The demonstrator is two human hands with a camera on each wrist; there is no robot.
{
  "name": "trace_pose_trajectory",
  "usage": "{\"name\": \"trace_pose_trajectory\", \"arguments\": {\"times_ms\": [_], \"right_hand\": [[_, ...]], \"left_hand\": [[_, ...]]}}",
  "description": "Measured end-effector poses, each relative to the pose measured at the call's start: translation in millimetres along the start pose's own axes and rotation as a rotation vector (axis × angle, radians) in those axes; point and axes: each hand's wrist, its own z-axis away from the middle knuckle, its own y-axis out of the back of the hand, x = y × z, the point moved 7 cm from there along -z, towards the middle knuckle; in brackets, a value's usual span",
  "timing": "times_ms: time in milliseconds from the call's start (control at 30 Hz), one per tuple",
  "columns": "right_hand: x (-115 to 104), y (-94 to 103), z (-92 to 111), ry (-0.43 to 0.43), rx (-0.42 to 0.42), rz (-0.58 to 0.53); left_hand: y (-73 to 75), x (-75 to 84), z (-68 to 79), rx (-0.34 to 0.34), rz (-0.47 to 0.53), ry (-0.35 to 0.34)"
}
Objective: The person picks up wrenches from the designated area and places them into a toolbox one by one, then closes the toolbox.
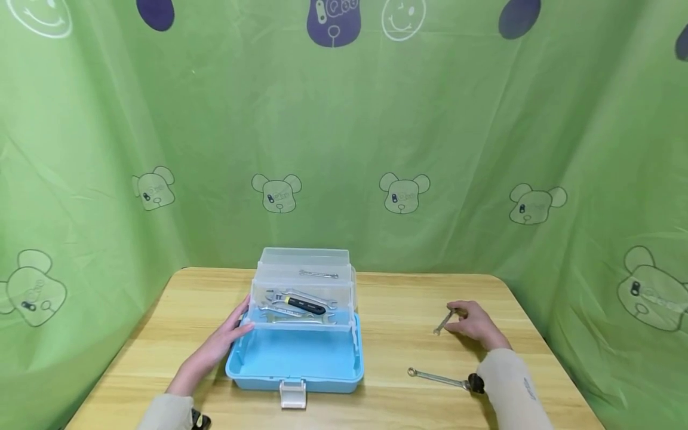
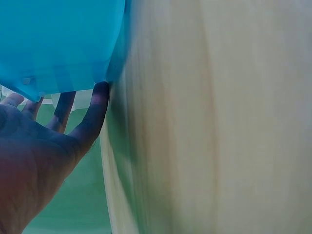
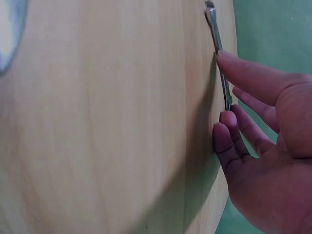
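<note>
A light-blue toolbox (image 1: 295, 386) stands with its clear tiered trays (image 1: 304, 291) raised. My left hand (image 1: 228, 331) rests against its left side, the thumb at the rim. In the left wrist view, the fairly straight fingers (image 2: 92, 114) touch the blue wall. My right hand (image 1: 475, 325) pinches a small silver wrench (image 1: 444, 321) between thumb and fingertips over the right of the table. The right wrist view shows this wrench (image 3: 214, 29) close above the wood. Nearer me lies a longer combination wrench (image 1: 438, 377), its right end hidden by the black wrist camera.
Several wrenches and a black-and-yellow-handled adjustable wrench (image 1: 304, 305) lie in the lower tray. Another small wrench (image 1: 319, 275) lies in the upper tray. A white latch (image 1: 292, 395) hangs at the box's front. Green curtains (image 1: 333, 149) enclose the wooden table (image 1: 392, 334).
</note>
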Motion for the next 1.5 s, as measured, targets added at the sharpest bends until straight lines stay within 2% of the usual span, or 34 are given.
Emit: {"name": "trace_pose_trajectory", "arguments": {"times_ms": [233,567,733,933,1100,1200,1500], "right_hand": [[2.2,0.7,-0.6,-0.049,0.038,-0.014],[-0.1,-4.6,2.6,-0.083,0.025,-0.025],[-3.2,-7.6,1.8,-0.065,0.000,-0.002],[-13.7,-11.0,3.2,-0.036,-0.067,0.063],[-16.0,-12.5,4.9,-0.060,-0.100,0.074],[-13.7,-14.2,5.3,-0.080,-0.105,0.051],[-11.9,-15.5,3.9,-0.045,-0.094,0.032]], "left_hand": [[0.7,-0.8,0.0,0.002,0.005,0.005],[0.1,-2.0,0.3,-0.002,0.003,0.014],[-0.8,-1.6,-0.4,0.000,-0.003,0.009],[-1.9,-0.2,1.8,-0.002,0.004,0.013],[-2.2,-2.0,2.1,0.002,-0.005,0.024],[-2.2,-4.7,1.2,0.004,-0.016,0.029],[-1.2,-7.5,-2.1,0.010,-0.022,0.019]]}}
